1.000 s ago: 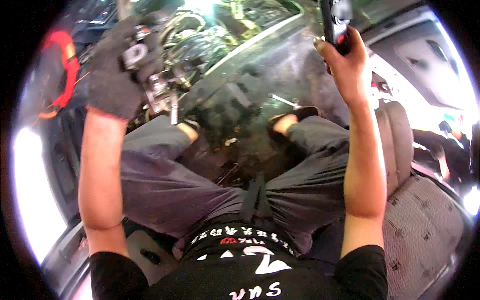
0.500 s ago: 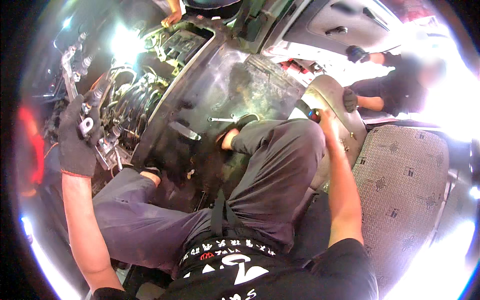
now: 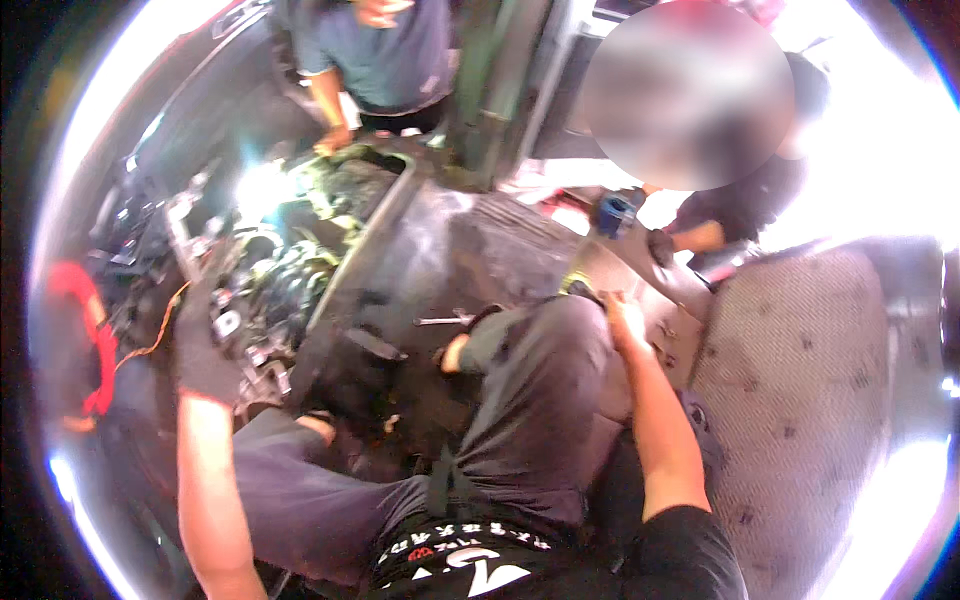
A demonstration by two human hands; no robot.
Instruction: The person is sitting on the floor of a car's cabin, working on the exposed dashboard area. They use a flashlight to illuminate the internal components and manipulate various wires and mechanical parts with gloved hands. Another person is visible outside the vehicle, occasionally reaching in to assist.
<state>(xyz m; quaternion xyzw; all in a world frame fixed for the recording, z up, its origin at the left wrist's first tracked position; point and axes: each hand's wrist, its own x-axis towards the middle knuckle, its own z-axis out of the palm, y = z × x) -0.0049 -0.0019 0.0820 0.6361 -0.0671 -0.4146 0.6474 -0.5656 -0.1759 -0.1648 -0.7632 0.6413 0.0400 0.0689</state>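
Metal linkage (image 3: 228, 322) beside exposed wiring (image 3: 315, 275), gloved left hand (image 3: 206, 350) against it; blurred, cannot tell whether fingers close round it. Bare right hand (image 3: 627, 322) curled on dark tool (image 3: 592, 290) beside bent right knee (image 3: 565, 325). Wrench (image 3: 443, 321) on floor (image 3: 450, 250). Patterned seat (image 3: 800, 400) at right. Co-worker's gloved hand (image 3: 660, 247) nearby; another co-worker's hand (image 3: 333, 140) beyond wiring.

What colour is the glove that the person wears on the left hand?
The glove is dark grey; it shows in the head view, somewhat blurred.
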